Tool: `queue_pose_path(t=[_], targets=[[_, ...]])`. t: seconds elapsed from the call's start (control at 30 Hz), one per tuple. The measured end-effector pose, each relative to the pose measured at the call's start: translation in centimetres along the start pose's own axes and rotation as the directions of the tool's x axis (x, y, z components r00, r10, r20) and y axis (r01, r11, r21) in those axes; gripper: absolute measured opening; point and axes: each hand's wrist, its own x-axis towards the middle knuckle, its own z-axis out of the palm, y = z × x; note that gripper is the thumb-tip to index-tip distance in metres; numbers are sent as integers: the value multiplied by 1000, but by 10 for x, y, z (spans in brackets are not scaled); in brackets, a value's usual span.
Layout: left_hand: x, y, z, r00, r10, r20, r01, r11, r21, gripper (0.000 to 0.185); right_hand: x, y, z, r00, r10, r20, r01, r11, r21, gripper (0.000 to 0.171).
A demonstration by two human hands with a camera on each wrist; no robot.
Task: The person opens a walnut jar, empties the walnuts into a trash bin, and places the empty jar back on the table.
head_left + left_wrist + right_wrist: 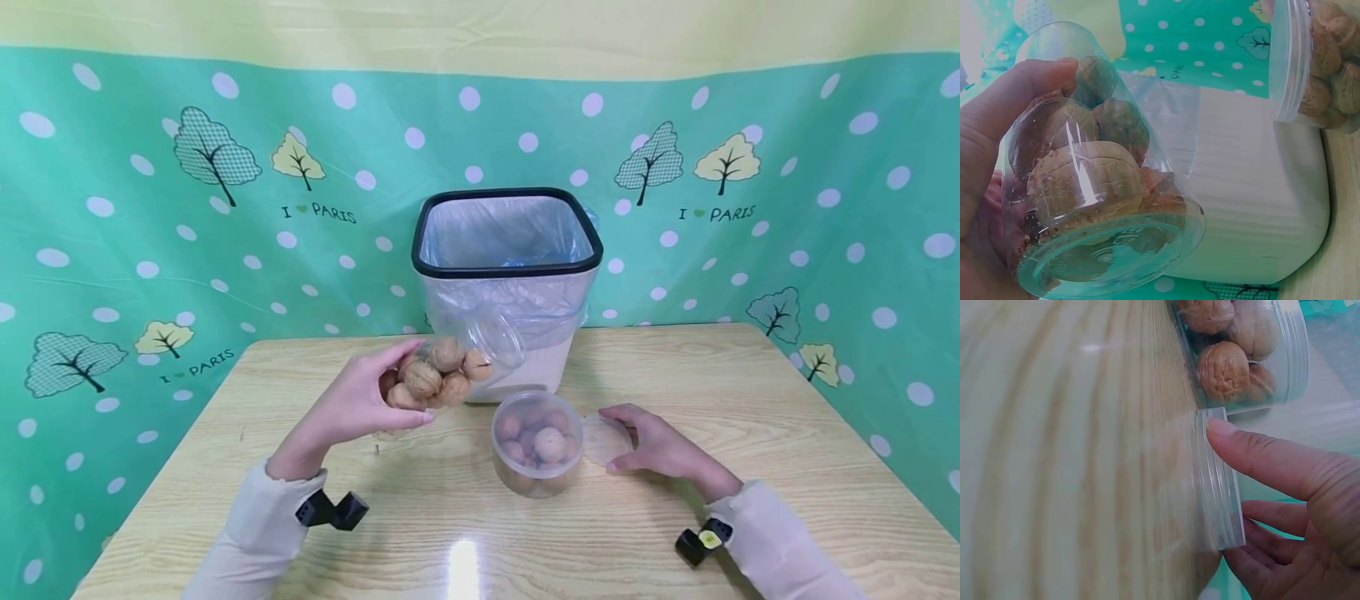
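Leaning walnut jar: gripped by left hand, left of tub, mouth rightward.
Lid: held by right hand, tub's right.

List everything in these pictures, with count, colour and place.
Table: 1, pale wood, foreground
Backdrop: 1, green and pale yellow, behind the table
Bin: 1, white with black rim, far side of the table
Liner: 1, translucent bluish, in the bin
Tub: 1, clear, upright before the bin
Jar: 1, clear, tilted, left of the tub
Walnuts: several, exact count hidden, brown, in tub and jar
Lid: 1, clear, beside the tub
Wrist cameras: 2, black, one per wrist
Sleeves: 2, whitish, on the forearms
Left hand: 1, bare, gripping the jar
Right hand: 1, bare, holding the lid
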Motion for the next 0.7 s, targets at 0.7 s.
queue_pose_path(t=[0.7], targets=[[4, 2, -10, 998, 58, -28, -58, 998, 3, 75, -2, -3, 1, 1000, -29, 3, 29, 1000, -1, 80]])
